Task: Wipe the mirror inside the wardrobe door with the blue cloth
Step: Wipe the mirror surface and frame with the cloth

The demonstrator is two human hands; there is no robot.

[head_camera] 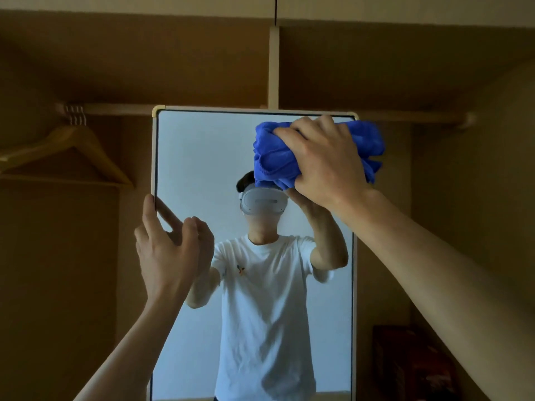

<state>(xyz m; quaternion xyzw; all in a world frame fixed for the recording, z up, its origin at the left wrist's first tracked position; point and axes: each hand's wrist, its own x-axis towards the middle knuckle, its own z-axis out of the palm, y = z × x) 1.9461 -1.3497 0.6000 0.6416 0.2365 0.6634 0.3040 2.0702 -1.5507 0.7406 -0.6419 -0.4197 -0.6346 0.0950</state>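
Our right hand (324, 160) clenches the bunched blue cloth (275, 157), hiding the top-right corner of the white-framed mirror (199, 157); its bottom is cut off; our left hand (165, 253), fingers loose, touches its left edge; bare glass lies leftward.

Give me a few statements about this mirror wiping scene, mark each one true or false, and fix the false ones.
1. The right hand grips the blue cloth. True.
2. The blue cloth sits at the bottom left corner of the mirror. False: it is at the top right corner.
3. A wooden hanger hangs on the rail left of the mirror. True.
4. The left hand holds a spray bottle. False: it holds nothing; its thumb touches the mirror's left edge.
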